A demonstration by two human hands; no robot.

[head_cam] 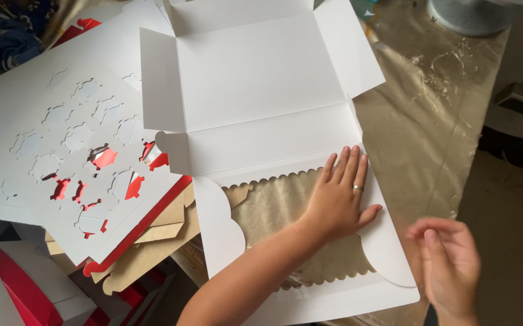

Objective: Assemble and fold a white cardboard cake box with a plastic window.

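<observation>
packing workshop | stacked die-cut box blanks (74, 151) | foil-covered worktable (430, 127)

Surface: we see a table (430, 121) covered with a shiny, golden-brown sheet, creased and marked with whitish smears toward the far right.
Middle: we find a flat white cardboard box blank (261, 90) lying unfolded on it, its scalloped window panel nearest us.
Left: we see a white die-cut insert sheet (62, 151) with cup-shaped cutouts resting on a pile of red and brown cardboard pieces (146, 241).
Far right corner: we make out a round grey base (467, 15) standing on the table.
</observation>
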